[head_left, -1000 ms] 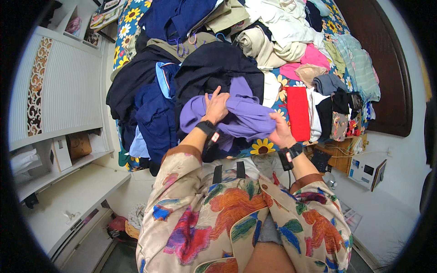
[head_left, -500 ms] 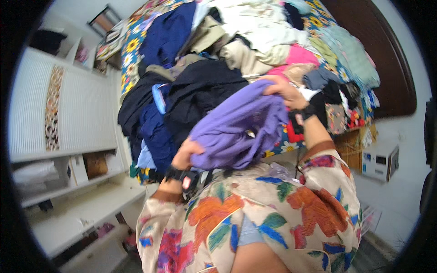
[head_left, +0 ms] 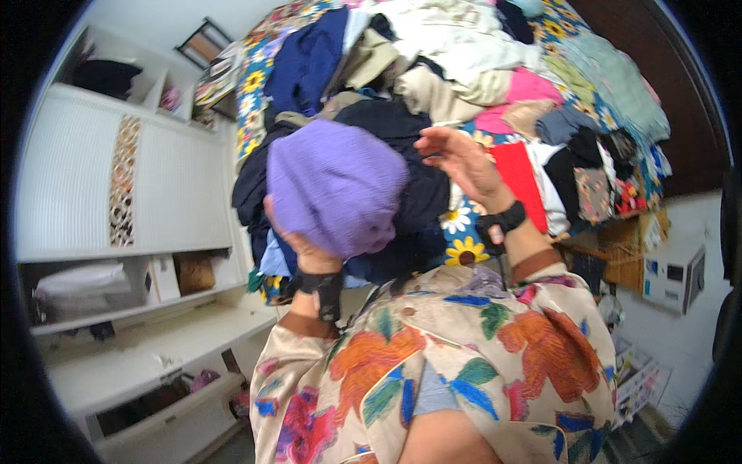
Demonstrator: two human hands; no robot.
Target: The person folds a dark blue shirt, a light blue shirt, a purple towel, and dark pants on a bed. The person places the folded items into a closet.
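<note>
A purple knit garment [head_left: 336,182], gathered into a compact rounded bundle, rests on my left hand [head_left: 311,254]. That hand grips it from below and from its near left side, with most of its fingers hidden under the cloth. To the right, my right hand [head_left: 466,166] is raised and apart from the garment, its fingers spread with nothing in them. Dark navy clothes [head_left: 421,205] lie behind and under the bundle. Close to my right wrist is a red folded cloth [head_left: 519,182] on the flowered bedspread [head_left: 466,249].
Across the bed lie heaped white clothes [head_left: 471,46], a navy garment [head_left: 305,58], a pink cloth [head_left: 533,87] and a pale green cloth [head_left: 610,81]. White shelving [head_left: 170,332] stands at the left, a white box [head_left: 674,278] at the right.
The purple garment went from stretched between both hands to a bundle on my left hand, farther left. My right hand has let go and opened.
</note>
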